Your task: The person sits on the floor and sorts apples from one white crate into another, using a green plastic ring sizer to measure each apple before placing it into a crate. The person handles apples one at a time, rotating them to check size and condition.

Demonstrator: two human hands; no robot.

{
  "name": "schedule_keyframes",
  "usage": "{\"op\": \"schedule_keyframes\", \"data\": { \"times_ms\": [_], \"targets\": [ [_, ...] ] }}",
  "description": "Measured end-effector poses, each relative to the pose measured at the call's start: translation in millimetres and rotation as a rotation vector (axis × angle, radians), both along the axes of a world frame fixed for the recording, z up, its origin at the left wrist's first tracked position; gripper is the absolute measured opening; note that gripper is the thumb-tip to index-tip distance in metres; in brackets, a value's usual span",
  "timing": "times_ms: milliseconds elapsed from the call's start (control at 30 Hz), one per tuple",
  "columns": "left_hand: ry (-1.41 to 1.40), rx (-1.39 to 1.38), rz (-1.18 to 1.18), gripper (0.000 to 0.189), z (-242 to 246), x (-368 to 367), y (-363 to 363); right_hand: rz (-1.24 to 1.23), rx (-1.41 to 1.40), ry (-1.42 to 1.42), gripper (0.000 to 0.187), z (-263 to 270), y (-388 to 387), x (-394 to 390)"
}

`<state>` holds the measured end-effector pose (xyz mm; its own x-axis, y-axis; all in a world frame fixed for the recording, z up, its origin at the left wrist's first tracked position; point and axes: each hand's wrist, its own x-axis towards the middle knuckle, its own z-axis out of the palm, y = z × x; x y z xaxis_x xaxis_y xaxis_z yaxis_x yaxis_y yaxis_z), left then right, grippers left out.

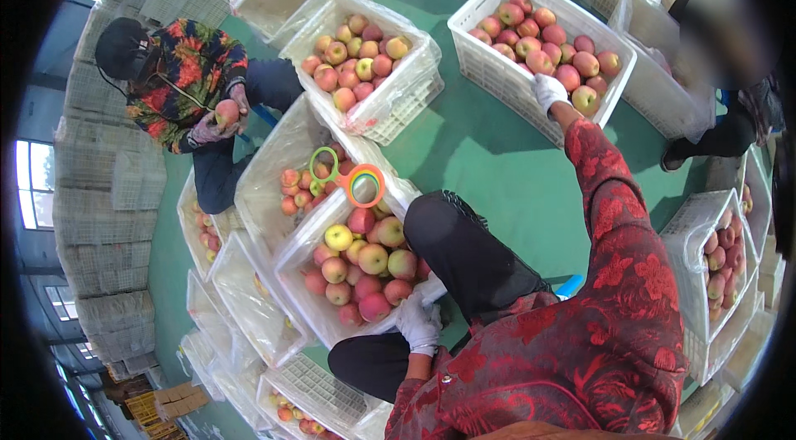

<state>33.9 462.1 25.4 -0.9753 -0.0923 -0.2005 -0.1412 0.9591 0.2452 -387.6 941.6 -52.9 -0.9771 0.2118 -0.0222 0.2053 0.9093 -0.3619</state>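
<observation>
My left hand [418,323], in a white glove, rests at the near edge of a plastic-lined crate of apples [367,259] between my knees; whether its fingers grip the rim is unclear. My right hand [550,93], also gloved in white, reaches out to the near side wall of a white plastic crate [497,82] filled with red apples [540,62]; its fingers are partly hidden. A sizing-ring gauge with green and orange rings [341,177] lies over the far rim of the crate before me. Beyond that rim, more apples [298,191] lie in another lined crate.
A seated co-worker [186,79] at the left holds an apple [227,112]. Another person's leg [715,140] shows at the right. Lined crates of apples [388,116] stand around me on the green floor [497,160], with stacked crates [106,191] along the left.
</observation>
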Motion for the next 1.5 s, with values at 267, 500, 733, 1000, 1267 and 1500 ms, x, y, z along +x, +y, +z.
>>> {"op": "schedule_keyframes", "data": {
  "times_ms": [267, 500, 733, 1000, 1267, 1500],
  "targets": [
    [0.049, -0.011, -0.016, 0.056, 17, -2, 10, -0.098, -0.141, -0.063, 0.026, 22, -38, 82],
    [0.078, -0.019, -0.094, 0.052, 19, -3, 14, -0.223, -0.274, -0.026, 0.031, 13, -88, 173],
    [0.27, 0.615, 0.052, 0.038, -9, -1, 6, 0.088, -0.315, -0.139, 0.027, 69, -149, 253],
    [0.384, 0.567, -0.117, 0.034, 78, -114, 35, 0.2, -0.58, -0.059, 0.031, 69, -143, 276],
    [0.119, 0.748, -0.318, 0.032, 83, -238, 76, -0.274, -0.462, 0.735, 0.032, 93, -25, 286],
    [-0.136, 0.343, -0.856, 0.039, 51, -338, 128, -0.706, -1.035, 0.551, 0.053, -32, 106, 287]
  ]
}}
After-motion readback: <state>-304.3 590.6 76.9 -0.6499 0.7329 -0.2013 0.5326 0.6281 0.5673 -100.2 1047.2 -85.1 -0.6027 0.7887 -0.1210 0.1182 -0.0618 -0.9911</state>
